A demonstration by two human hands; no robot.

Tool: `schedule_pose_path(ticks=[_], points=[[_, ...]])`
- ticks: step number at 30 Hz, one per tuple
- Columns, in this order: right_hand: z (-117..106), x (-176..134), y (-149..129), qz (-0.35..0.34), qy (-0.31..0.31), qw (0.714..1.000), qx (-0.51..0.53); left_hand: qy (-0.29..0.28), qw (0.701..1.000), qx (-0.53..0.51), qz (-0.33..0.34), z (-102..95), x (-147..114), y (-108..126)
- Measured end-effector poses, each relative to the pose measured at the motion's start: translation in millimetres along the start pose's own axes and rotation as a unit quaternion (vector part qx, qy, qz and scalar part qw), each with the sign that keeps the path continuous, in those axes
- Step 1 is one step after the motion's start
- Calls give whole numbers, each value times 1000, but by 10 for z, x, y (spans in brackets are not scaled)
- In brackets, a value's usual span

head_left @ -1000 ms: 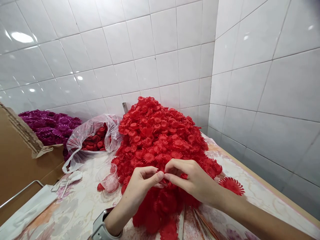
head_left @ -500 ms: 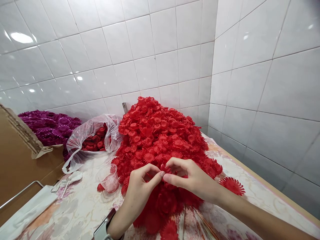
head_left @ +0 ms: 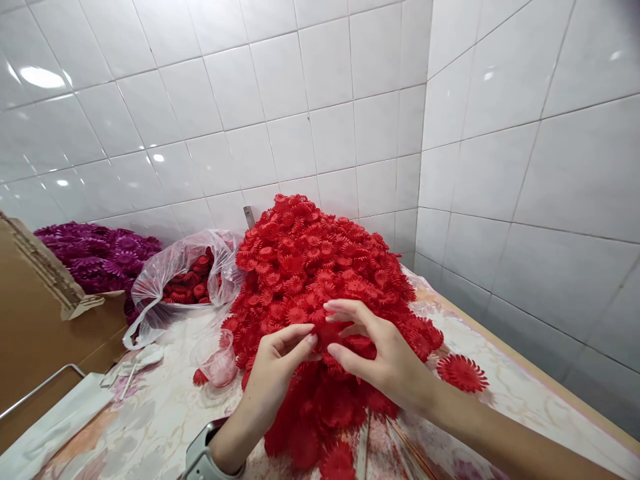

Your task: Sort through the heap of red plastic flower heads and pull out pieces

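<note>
Bright light leaves white glare spots on the glossy wall tiles (head_left: 215,93)

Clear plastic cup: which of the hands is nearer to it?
Left: the left hand is right of the cup; the right hand is farther right, beyond the left.

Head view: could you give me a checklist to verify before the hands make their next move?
1. Right hand free: ok, thumb and fingers apart.
2. Left hand grip on a flower: cannot tell, red blurs together there.
3. Red pile near both hands: ok.
4. Plastic cup clear of the hands: ok, left of them.
5. All loose red flowers gathered: not ok, a single flower lies right of the pile.
</note>
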State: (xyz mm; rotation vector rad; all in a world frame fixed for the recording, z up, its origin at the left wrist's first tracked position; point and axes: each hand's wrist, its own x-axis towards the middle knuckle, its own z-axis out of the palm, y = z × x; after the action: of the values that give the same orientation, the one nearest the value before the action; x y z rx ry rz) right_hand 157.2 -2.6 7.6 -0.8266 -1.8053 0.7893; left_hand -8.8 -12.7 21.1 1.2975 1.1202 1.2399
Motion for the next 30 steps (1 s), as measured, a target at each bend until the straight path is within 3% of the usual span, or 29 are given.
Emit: schedule_pose_path(ticks=[2,5,9,14,18,22,27,30], points=[[8,8,-2,67,-33,994,83,-15,1000,12,13,11,-9,-16],[28,21,18,75,-90,983,141,-44,996,53,52,31,-31,-35],[47,50,34,78,-79,973,200,32,984,120,125,25,-50,-38],[13,77,0,156,-69,950,262,89,973,160,140,-12,-45,-49],[9,57,-20,195,-61,945,255,24,974,167,153,13,-48,-61],[18,42,-29,180,-62,956,224,-14,967,181,178,30,-58,-70],[-23,41,-63,108,-117,972,174,10,957,191,217,-25,-27,-106],[-46,39,-61,98,-123,975,159,30,958,188,217,-41,-1,-124]])
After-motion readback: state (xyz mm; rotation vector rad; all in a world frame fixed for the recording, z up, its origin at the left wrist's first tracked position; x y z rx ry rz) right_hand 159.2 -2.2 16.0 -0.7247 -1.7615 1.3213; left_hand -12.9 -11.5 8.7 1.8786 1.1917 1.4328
